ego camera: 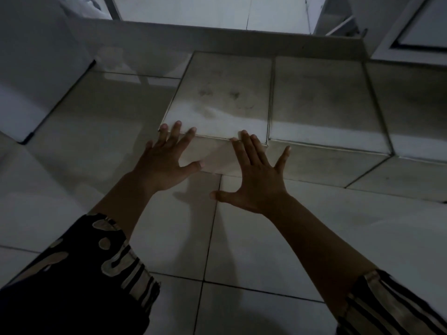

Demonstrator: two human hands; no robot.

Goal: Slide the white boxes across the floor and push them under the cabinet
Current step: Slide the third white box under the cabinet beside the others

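1. White box (pixel 222 100), on the tiled floor (pixel 254 238), far end under the cabinet (pixel 193 37).
2. Left hand (pixel 164 160) and right hand (pixel 258 180): open, fingers spread on its near edge; we judge a level, even push best.
3. Second box (pixel 321 102) touching alongside; clear floor leftward.

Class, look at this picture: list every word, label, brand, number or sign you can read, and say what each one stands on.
None: no readable text shows anywhere in this dim view.
Left white box: only dark smudges on its top, no letters.
Right white box: plain, unmarked.
Sleeves: a light-and-dark pattern, no writing.
Left hand and right hand: flat against the left box's near face, bearing nothing written.
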